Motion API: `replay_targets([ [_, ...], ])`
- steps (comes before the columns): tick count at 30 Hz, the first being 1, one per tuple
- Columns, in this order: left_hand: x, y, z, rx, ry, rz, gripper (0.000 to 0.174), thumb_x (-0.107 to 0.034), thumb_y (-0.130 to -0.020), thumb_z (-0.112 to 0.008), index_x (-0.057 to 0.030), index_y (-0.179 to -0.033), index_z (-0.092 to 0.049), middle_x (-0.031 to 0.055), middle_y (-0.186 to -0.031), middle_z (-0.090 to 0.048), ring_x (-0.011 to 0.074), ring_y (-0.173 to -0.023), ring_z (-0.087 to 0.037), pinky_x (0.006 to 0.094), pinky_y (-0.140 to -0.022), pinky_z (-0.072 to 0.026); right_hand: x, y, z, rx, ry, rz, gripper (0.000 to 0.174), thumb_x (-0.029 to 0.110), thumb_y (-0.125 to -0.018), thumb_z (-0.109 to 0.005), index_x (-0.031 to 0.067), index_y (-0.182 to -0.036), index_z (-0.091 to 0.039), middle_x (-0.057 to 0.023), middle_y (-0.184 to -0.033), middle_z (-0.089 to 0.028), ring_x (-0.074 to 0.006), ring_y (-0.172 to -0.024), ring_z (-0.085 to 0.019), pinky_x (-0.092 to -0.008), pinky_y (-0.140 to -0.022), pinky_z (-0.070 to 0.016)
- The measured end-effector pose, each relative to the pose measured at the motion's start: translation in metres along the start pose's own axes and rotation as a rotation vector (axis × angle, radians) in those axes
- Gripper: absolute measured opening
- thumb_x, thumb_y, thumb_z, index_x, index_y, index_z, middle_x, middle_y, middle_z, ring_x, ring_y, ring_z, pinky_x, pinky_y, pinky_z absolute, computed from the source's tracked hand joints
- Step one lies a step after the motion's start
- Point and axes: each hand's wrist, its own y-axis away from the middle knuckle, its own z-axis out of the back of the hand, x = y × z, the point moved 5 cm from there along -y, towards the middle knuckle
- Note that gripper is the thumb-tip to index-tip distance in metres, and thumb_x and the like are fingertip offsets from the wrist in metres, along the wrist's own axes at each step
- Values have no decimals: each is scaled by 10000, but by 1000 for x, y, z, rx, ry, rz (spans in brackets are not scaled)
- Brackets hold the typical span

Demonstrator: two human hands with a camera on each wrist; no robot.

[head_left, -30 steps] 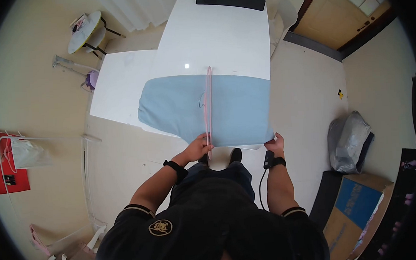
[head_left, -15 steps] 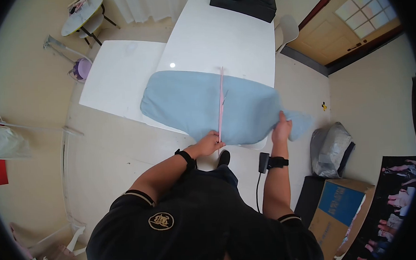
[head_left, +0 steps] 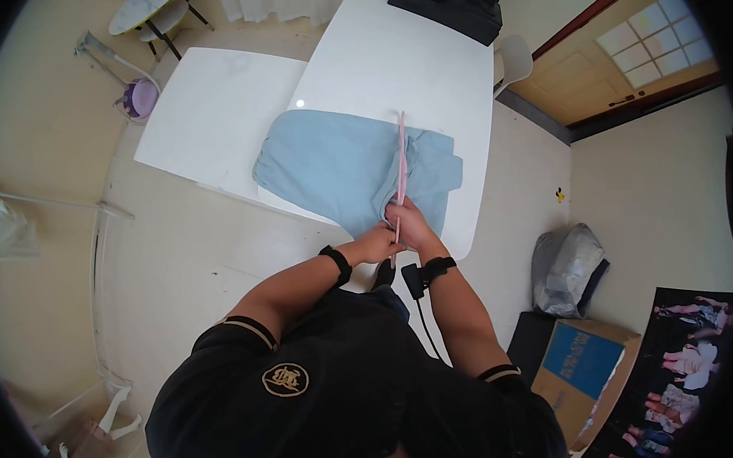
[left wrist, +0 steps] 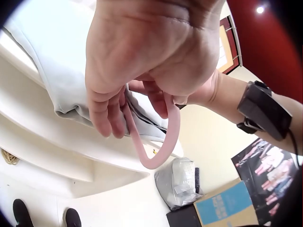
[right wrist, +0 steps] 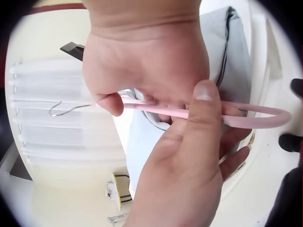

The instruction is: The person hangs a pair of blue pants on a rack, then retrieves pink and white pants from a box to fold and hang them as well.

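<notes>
A light blue garment [head_left: 329, 160] lies on the white table, its right part folded back beside a pink hanger [head_left: 401, 155] that stands across it. My left hand [head_left: 378, 243] grips the hanger's near end; in the right wrist view its thumb presses on the pink tube [right wrist: 255, 123]. Right beside it, my right hand [head_left: 414, 226] holds the folded cloth against the hanger. In the left wrist view the hanger's rounded end [left wrist: 151, 163] hangs below my left hand [left wrist: 142, 52]. My right hand's [right wrist: 147, 61] fingertips are partly hidden behind the tube and cloth.
The white table [head_left: 217, 112] extends left and away. Black equipment [head_left: 445, 6] stands at its far end, with a white chair [head_left: 514, 59] to the right. On the floor at right are a grey plastic bag [head_left: 566, 271] and a cardboard box [head_left: 581, 375].
My right hand has moved left from the garment's right edge to beside my left hand, folding the cloth over with it. My left hand keeps its grip on the hanger.
</notes>
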Motion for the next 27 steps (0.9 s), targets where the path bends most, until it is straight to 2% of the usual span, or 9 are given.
replay_targets([
  [3,-9,-1,16,75,-94,-39,267,-318,-785,-610,-54,-818,-619,142,-879,-604,320,-917,-516,392,-791,-426,2,-5,1,-131,261,-4,310,86,-775,-487,53,-1076,-423,1,-705,-446,-95,-583,-426,-240,-517,-369],
  [5,-6,-1,50,33,-11,177,315,-339,-744,-647,-35,-748,-566,148,-793,-598,308,-754,-557,393,-672,-449,6,-9,3,-155,285,-18,300,92,-781,-498,51,-1070,-429,-2,-697,-460,-90,-573,-435,-226,-504,-370],
  [6,2,-3,66,-199,-22,160,326,-324,-709,-666,-36,-740,-518,144,-708,-581,309,-636,-559,395,-588,-443,6,-7,4,-170,275,-2,287,107,-790,-503,51,-1063,-433,-14,-725,-490,-94,-597,-467,-226,-518,-387],
  [7,12,-7,79,-250,-9,217,341,-285,-710,-651,-33,-895,-514,158,-784,-582,319,-710,-563,393,-627,-446,3,-3,5,-189,264,9,276,122,-799,-509,52,-1056,-437,-26,-752,-520,-98,-620,-498,-227,-533,-404],
  [11,10,-37,104,-412,-75,212,460,-275,-718,-652,-27,-1060,-471,184,-907,-578,327,-829,-574,392,-712,-458,4,-6,13,-290,376,55,291,153,-815,-519,47,-1077,-448,-53,-834,-569,-134,-684,-556,-235,-574,-444],
  [13,8,-55,103,-366,-137,288,613,-265,-710,-654,-16,-1199,-380,221,-1035,-546,360,-936,-551,419,-776,-447,18,-8,22,-592,839,307,383,242,-820,-517,-4,-1103,-438,-191,-910,-614,-307,-773,-620,-387,-638,-470],
  [17,-2,-73,99,-396,-195,328,641,-250,-712,-635,-21,-1237,-348,225,-1049,-555,382,-944,-546,439,-788,-439,52,8,1,-707,1090,300,407,321,-836,-481,20,-1108,-458,-230,-957,-608,-387,-832,-599,-452,-710,-459],
  [23,42,-91,98,-415,-142,292,290,-165,-736,-550,-12,-982,-574,229,-906,-601,393,-888,-555,450,-771,-441,53,9,7,-767,1251,200,319,333,-840,-461,107,-1046,-553,-187,-871,-634,-387,-834,-592,-468,-717,-459],
  [27,25,-38,142,-674,175,277,182,-97,-760,-508,-1,-879,-606,168,-850,-623,267,-778,-592,366,-686,-458,61,21,-2,-751,1328,144,313,308,-815,-502,120,-1057,-570,-177,-878,-637,-366,-843,-602,-456,-729,-469],
])
